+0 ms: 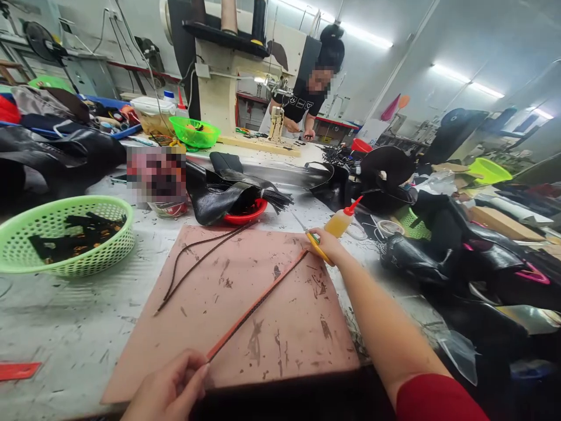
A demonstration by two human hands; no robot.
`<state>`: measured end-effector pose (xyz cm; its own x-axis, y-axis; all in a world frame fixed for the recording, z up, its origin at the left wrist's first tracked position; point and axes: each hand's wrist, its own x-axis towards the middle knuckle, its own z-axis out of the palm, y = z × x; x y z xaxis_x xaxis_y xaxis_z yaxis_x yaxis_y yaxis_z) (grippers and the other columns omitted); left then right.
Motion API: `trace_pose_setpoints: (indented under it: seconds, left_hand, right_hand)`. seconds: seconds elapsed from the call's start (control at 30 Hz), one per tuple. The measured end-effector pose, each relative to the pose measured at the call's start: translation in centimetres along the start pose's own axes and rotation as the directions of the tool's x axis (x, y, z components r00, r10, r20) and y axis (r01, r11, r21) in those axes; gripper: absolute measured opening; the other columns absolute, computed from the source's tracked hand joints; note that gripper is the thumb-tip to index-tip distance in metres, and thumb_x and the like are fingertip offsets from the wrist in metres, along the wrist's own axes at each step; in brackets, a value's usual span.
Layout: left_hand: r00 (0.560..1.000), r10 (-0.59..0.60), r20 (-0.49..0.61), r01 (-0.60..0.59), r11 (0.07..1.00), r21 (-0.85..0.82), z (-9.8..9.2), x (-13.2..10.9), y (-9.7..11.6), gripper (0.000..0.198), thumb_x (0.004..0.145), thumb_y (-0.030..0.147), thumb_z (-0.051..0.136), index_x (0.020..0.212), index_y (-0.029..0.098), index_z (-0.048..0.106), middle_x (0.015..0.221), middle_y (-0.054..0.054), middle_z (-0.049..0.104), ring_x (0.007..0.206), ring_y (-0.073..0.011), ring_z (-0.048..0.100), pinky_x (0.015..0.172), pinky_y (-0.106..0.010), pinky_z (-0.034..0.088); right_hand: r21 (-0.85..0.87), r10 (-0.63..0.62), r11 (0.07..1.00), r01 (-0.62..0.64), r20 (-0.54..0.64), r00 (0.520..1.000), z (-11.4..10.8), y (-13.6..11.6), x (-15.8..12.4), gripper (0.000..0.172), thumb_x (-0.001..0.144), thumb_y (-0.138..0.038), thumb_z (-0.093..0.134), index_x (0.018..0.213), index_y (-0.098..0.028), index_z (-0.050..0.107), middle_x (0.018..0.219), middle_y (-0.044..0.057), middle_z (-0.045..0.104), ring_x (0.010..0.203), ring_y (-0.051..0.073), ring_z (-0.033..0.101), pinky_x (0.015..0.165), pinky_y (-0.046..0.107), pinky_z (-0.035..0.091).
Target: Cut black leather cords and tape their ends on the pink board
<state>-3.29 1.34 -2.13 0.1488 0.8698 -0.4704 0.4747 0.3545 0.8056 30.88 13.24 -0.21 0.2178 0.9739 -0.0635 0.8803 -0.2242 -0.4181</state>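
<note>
My left hand [170, 383] pinches the near end of a narrow orange-and-dark strip [256, 304]. The strip runs taut and slanting over a pinkish, scuffed work mat [228, 278] to my right hand [331, 244]. That hand is closed around yellow-handled scissors [321, 250], blades pointing up and left past the mat's far edge. Whether its fingers also grip the strip's far end, I cannot tell. A thin dark cord [205, 266], doubled in a loop, lies on the mat's left part. Just beyond my right hand is a glue bottle [339, 222] with a red nozzle.
A light green basket [92, 257] with black pieces stands left. Behind the mat, black leather pieces [219, 196] lie over a red bowl [252, 211]. More black leather [477, 257] piles up right. A co-worker [302, 105] is behind a sewing machine [214, 88].
</note>
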Motion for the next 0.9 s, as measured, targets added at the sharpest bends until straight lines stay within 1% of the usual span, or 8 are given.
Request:
trace_pose_setpoints:
  seconds: [0.1, 0.2, 0.3, 0.43, 0.53, 0.7, 0.8, 0.9]
  left_hand:
    - [0.996, 0.059, -0.071, -0.055, 0.997, 0.047, 0.4, -0.6, -0.2, 0.022, 0.066, 0.042, 0.051, 0.063, 0.02, 0.056, 0.047, 0.004, 0.053, 0.03, -0.009, 0.041, 0.035, -0.02, 0.033]
    - [0.999, 0.032, -0.042, -0.029, 0.997, 0.071, 0.5, -0.9, -0.1, 0.015, 0.067, 0.035, 0.053, 0.065, 0.021, 0.055, 0.049, 0.005, 0.054, 0.03, -0.0092, 0.042, 0.034, -0.02, 0.032]
    - [0.998, 0.022, -0.058, -0.017, 0.996, 0.092, 0.5, -1.2, 0.1, 0.011, 0.067, 0.031, 0.053, 0.063, 0.02, 0.055, 0.048, 0.005, 0.053, 0.033, -0.0093, 0.042, 0.035, -0.019, 0.032]
    - [0.997, 0.027, -0.068, -0.018, 0.992, 0.125, 0.6, -1.4, 0.5, 0.009, 0.068, 0.026, 0.05, 0.061, 0.02, 0.054, 0.046, 0.007, 0.048, 0.036, -0.0093, 0.041, 0.038, -0.02, 0.032]
    - [0.998, 0.023, -0.065, -0.014, 0.99, 0.143, 0.7, -1.5, 0.8, 0.011, 0.068, 0.025, 0.047, 0.061, 0.02, 0.053, 0.046, 0.007, 0.046, 0.037, -0.0094, 0.041, 0.039, -0.02, 0.032]
    - [0.994, 0.042, -0.105, -0.026, 0.988, 0.149, 1.0, -1.7, 1.2, 0.012, 0.065, 0.024, 0.05, 0.054, 0.019, 0.052, 0.043, 0.007, 0.042, 0.039, -0.0088, 0.037, 0.04, -0.02, 0.029]
    - [0.996, -0.019, -0.083, 0.016, 0.999, -0.033, 0.9, -1.5, 1.4, 0.01, 0.062, 0.027, 0.053, 0.056, 0.018, 0.053, 0.043, 0.005, 0.049, 0.037, -0.0084, 0.038, 0.039, -0.019, 0.029]
    - [0.983, -0.12, -0.137, 0.06, 0.922, -0.382, 0.7, -1.0, 2.0, 0.016, 0.057, 0.032, 0.058, 0.058, 0.017, 0.052, 0.043, 0.004, 0.054, 0.033, -0.0071, 0.039, 0.036, -0.018, 0.029]
  right_hand:
    - [-0.023, 0.03, 0.999, -0.029, 0.029, 0.999, 0.0, 0.0, -0.2, 0.045, 0.064, -0.02, 0.057, 0.109, -0.012, 0.056, 0.083, 0.008, 0.063, 0.077, 0.023, 0.058, 0.068, 0.029, 0.043]
    - [-0.042, 0.069, 0.997, -0.066, 0.071, 0.995, 0.2, 0.4, 0.0, 0.05, 0.062, -0.022, 0.06, 0.11, -0.009, 0.055, 0.072, 0.007, 0.061, 0.069, 0.023, 0.056, 0.064, 0.031, 0.043]
    - [-0.075, 0.09, 0.994, -0.083, 0.093, 0.992, 0.4, 1.0, 0.2, 0.053, 0.061, -0.026, 0.061, 0.111, -0.011, 0.055, 0.062, 0.003, 0.056, 0.061, 0.02, 0.054, 0.058, 0.029, 0.041]
    - [-0.079, 0.074, 0.995, -0.067, 0.087, 0.993, 0.3, 1.5, 0.2, 0.054, 0.059, -0.027, 0.061, 0.111, -0.014, 0.055, 0.058, 0.001, 0.056, 0.057, 0.02, 0.054, 0.054, 0.028, 0.04]
    - [-0.062, 0.082, 0.995, -0.076, 0.101, 0.991, 0.3, 1.6, 0.0, 0.055, 0.06, -0.029, 0.059, 0.112, -0.014, 0.054, 0.061, 0.003, 0.059, 0.057, 0.021, 0.055, 0.054, 0.029, 0.041]
    - [-0.079, 0.098, 0.993, -0.093, 0.074, 0.992, 0.3, 1.2, 0.0, 0.051, 0.06, -0.024, 0.06, 0.11, -0.016, 0.055, 0.078, 0.006, 0.064, 0.071, 0.023, 0.058, 0.061, 0.03, 0.043]
    - [-0.115, 0.127, 0.986, -0.116, 0.091, 0.988, -0.1, 0.8, 0.5, 0.053, 0.061, -0.023, 0.061, 0.113, -0.018, 0.052, 0.082, 0.006, 0.065, 0.073, 0.023, 0.059, 0.062, 0.028, 0.043]
    - [-0.197, 0.165, 0.969, -0.15, 0.063, 0.984, -0.5, 0.1, 1.4, 0.052, 0.068, -0.026, 0.056, 0.119, -0.019, 0.046, 0.088, 0.008, 0.065, 0.077, 0.024, 0.06, 0.062, 0.029, 0.043]
